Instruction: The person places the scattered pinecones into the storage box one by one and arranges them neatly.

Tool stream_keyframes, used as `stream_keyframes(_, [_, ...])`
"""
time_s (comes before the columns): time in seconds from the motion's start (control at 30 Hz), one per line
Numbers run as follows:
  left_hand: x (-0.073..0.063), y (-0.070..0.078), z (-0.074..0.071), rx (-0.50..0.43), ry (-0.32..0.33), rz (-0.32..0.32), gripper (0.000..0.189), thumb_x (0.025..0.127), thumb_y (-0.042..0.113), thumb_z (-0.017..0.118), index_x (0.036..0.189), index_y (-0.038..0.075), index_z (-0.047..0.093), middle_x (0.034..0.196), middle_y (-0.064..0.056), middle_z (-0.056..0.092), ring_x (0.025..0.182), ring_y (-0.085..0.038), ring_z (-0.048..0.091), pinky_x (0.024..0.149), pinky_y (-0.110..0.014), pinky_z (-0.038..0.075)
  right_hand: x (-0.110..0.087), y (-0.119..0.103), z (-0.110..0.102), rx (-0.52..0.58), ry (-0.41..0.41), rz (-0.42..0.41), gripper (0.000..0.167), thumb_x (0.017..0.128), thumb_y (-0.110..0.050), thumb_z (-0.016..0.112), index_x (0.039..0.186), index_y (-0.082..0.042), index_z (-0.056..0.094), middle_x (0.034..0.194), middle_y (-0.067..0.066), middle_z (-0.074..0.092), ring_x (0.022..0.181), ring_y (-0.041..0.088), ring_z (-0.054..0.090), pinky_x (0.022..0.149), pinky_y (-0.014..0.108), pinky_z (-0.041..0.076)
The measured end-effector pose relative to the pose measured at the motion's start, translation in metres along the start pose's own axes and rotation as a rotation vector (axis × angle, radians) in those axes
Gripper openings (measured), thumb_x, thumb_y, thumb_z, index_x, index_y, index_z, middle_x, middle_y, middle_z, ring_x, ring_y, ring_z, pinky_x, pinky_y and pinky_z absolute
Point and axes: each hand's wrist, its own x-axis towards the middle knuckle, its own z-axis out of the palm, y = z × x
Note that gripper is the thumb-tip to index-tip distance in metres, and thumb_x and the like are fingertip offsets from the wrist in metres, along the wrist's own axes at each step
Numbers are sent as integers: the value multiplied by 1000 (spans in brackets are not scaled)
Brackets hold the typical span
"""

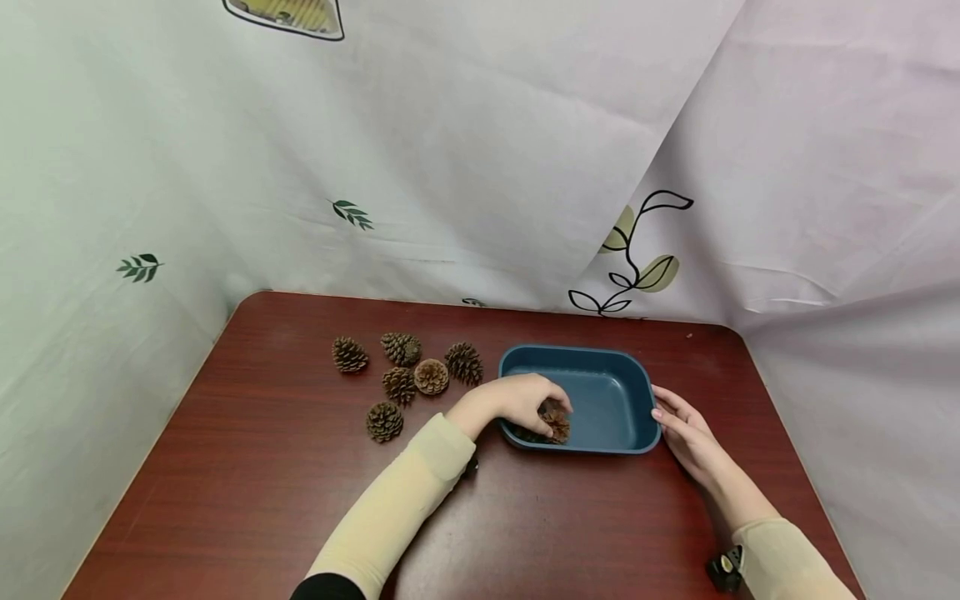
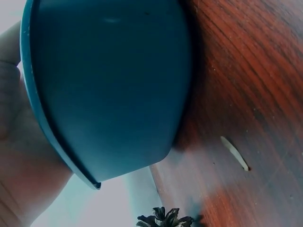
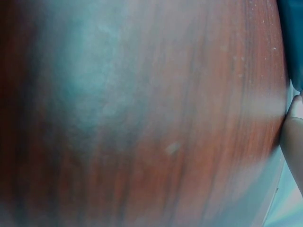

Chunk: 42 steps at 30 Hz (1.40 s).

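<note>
My left hand (image 1: 522, 398) reaches over the left side of a blue rectangular basin (image 1: 607, 400). Its thumb and fingers curl round a brown pine cone (image 1: 557, 422) low inside; a darker patch under the palm is mostly hidden. In the left wrist view, the basin's outer wall (image 2: 109, 90) blocks sight of the fingertips. At the opposite end, my right hand (image 1: 692, 442) touches the rim with thumb and fingers extended. Only its thumb (image 3: 294, 127) appears in the right wrist view, against the basin's edge (image 3: 292, 42).
Several pine cones (image 1: 399, 386) lie loose on the dark red table (image 1: 247, 467), left of the basin. White patterned cloth (image 1: 450, 150) hangs behind and around the table. A small pale sliver (image 2: 235, 153) lies on the tabletop.
</note>
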Motion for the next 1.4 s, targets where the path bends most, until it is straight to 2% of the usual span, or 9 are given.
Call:
stream_keyframes(0.23, [-3, -1, -4, 29, 41, 7, 41, 99, 22, 78, 138, 15, 70, 138, -1, 71, 123, -15, 68, 103, -24, 56, 1, -1, 1, 4, -3, 5, 47, 112, 4, 37, 144, -21, 58, 141, -13, 67, 126, -2, 64, 103, 12, 53])
stream_keyframes(0.43, [-6, 0, -8, -3, 55, 12, 40, 100, 22, 77, 139, 15, 70, 137, 0, 71, 121, -15, 68, 101, -22, 57, 1, -3, 2, 8, -3, 1, 46, 112, 4, 37, 144, -20, 58, 142, -12, 67, 126, -1, 64, 103, 13, 53])
stream_keyframes(0.73, [-14, 1, -14, -25, 111, 37, 39, 102, 19, 74, 139, 12, 69, 141, -2, 70, 126, -19, 68, 108, -27, 55, 1, -1, 1, 15, 4, 6, 47, 112, 5, 37, 143, -22, 59, 141, -13, 67, 125, -2, 64, 103, 12, 53])
stream_keyframes(1.17, [-48, 7, -29, -35, 206, 40, 39, 101, 17, 75, 139, 14, 69, 145, -4, 66, 130, -21, 65, 113, -37, 54, 0, -1, 1, 16, 7, 9, 46, 111, 5, 37, 143, -21, 59, 140, -13, 67, 125, -2, 65, 102, 13, 54])
stream_keyframes(1.4, [-73, 6, -34, 25, 261, 41, 40, 101, 17, 75, 140, 15, 69, 144, -3, 68, 132, -21, 65, 113, -38, 54, -1, -2, 3, -2, 14, 16, 46, 111, 4, 38, 142, -22, 59, 139, -14, 68, 125, -3, 64, 101, 12, 54])
